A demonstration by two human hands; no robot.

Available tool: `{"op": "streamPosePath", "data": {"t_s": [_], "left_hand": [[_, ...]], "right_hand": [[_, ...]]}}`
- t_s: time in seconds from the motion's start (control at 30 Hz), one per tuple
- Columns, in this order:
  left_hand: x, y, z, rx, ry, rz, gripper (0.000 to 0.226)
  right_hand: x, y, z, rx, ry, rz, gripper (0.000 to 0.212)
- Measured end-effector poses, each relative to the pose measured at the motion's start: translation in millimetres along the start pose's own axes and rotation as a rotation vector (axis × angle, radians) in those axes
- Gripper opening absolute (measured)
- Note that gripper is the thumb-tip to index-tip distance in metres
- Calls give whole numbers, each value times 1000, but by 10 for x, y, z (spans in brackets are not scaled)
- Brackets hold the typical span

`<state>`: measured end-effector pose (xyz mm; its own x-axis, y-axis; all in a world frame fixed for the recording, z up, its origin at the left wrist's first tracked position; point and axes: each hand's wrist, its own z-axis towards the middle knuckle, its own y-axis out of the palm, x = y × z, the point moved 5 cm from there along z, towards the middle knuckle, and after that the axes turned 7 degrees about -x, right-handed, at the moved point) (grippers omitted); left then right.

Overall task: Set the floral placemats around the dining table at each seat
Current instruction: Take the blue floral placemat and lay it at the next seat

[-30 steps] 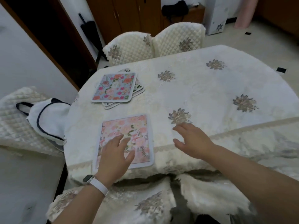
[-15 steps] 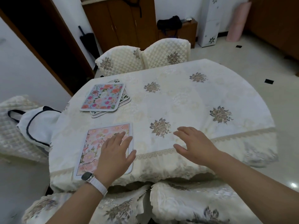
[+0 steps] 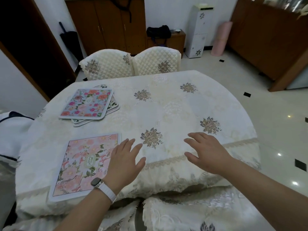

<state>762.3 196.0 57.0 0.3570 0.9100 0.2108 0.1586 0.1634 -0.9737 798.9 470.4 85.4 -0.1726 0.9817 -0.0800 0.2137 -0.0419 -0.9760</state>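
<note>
one pink placemat (image 3: 85, 165), flat at the near left edge of the table (image 3: 175, 110), squared to the seat below it; judged placed. one stack of placemats (image 3: 88, 104), blue floral on top, lower ones fanned out beneath, far left of the cloth near two quilted chairs (image 3: 130, 64); judged supply for the other seats. left hand (image 3: 124, 161), watch on wrist, fingers spread, holding nothing, beside the pink mat's right edge; touching it or not, cannot tell. right hand (image 3: 206, 152), fingers spread and empty, over bare cloth near the lace border.
</note>
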Motion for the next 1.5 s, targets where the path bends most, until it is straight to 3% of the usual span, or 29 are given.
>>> {"op": "streamPosePath", "data": {"t_s": [0.2,0.37,0.67,1.0,1.27,1.5], "left_hand": [[527,41,275,-16,26,6,65],[1211,244,521,-43,-32,-24,63],[3091,649,1158,-135,-55,28,68],[5001,764,2166,-124,119,-29,55],[5770,930,2983,-78,222,-107,63],[6157,1078,4034,-92,242,-168,58]], "right_hand": [[567,30,-55,-4,21,26,62],[1504,196,-85,-11,22,108,74],[3392,228,-444,10,-6,276,53],[5331,2,-1202,73,231,309,58],[6209,-170,-1472,70,366,277,55],[7100,-318,-946,100,399,244,49]]}}
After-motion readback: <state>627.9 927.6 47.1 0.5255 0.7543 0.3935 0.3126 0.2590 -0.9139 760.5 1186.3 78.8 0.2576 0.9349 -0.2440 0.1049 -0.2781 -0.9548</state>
